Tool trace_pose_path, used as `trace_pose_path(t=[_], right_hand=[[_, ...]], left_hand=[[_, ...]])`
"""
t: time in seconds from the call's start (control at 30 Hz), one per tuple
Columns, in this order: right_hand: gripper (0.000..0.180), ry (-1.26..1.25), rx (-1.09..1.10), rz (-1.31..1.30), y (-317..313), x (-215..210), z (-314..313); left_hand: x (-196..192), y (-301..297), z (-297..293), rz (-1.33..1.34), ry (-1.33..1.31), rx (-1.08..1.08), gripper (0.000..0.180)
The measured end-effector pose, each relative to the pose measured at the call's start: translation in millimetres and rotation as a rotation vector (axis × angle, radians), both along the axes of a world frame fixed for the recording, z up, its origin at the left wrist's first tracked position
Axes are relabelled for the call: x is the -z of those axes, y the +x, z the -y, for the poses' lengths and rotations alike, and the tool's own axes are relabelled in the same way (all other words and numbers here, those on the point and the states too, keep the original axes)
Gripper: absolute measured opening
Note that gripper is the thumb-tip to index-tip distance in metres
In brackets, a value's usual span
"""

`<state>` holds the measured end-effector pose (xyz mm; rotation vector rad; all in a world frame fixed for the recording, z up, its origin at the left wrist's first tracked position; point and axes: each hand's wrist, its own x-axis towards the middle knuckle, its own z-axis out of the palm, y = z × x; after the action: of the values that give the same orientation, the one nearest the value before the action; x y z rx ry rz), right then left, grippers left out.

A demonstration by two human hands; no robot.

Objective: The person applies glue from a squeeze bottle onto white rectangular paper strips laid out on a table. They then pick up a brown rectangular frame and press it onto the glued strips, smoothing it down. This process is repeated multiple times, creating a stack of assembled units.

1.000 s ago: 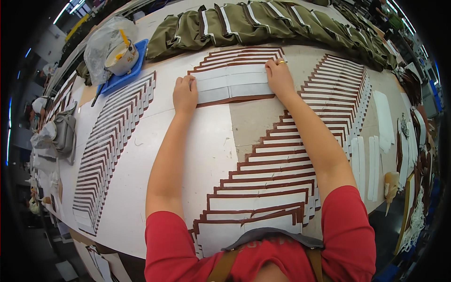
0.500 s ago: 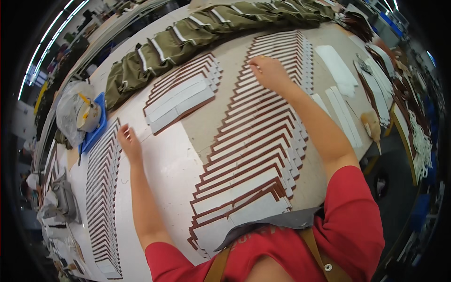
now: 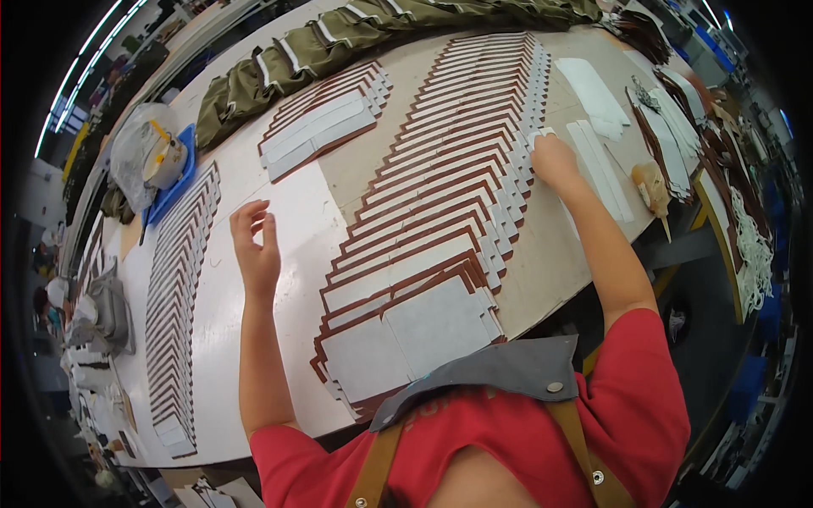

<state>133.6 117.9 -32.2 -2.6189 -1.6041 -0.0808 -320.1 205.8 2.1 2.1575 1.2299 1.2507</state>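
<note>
My left hand (image 3: 257,245) hovers over the pale table between two rows of panels, its fingers loosely curled and apart, holding nothing. My right hand (image 3: 555,161) is closed at the right edge of the long middle row of panels (image 3: 432,212). A small white strip end (image 3: 540,133) shows at its fingertips; the rest is hidden by the hand. These panels are white-faced with brown edges, laid overlapping like stairs. Right of that hand lie white strips (image 3: 600,173) and a wider white piece (image 3: 591,95).
A shorter stack of panels (image 3: 318,127) lies at the upper middle, a narrow row (image 3: 174,330) at left. Olive fabric (image 3: 339,38) runs along the far side. A blue tray (image 3: 182,173) bears a tub (image 3: 165,161). A pale-handled pointed tool (image 3: 652,188) lies near the right edge.
My right hand has come from the top of the middle row down and right to its edge, by the white strips. My left hand has moved right, away from the narrow left row.
</note>
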Motion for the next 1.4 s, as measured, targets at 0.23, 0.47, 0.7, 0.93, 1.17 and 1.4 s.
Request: trace_pose_path(t=[0.23,0.47,0.7,0.93,1.17,1.4], right_hand=[[0.014,0.102,-0.005,0.051,14.5,-1.2,2.0],[0.008,0.78,-0.263,-1.144,-75.4,-100.5,45.1],[0.006,0.889,-0.503,-1.919,-158.9,-95.8,72.6],[0.014,0.673,-0.271,-2.255,-188.0,-66.7,94.5],[0.042,0.613,-0.229,-1.808,-185.0,-48.7,111.4],[0.056,0.398,-0.283,-1.509,-188.0,-15.4,159.8]], left_hand=[[-16.5,11.8,51.6,0.008,-0.053,0.057,0.015],[-8.8,25.4,119.3,0.199,-0.404,0.237,0.017],[-10.7,70.5,157.1,0.78,-1.158,0.343,0.037],[8.9,37.9,174.3,1.011,-0.913,0.223,0.025],[13.3,9.8,195.7,0.676,-0.686,-0.072,0.017],[25.1,-11.2,230.9,0.65,-0.693,-0.181,0.016]])
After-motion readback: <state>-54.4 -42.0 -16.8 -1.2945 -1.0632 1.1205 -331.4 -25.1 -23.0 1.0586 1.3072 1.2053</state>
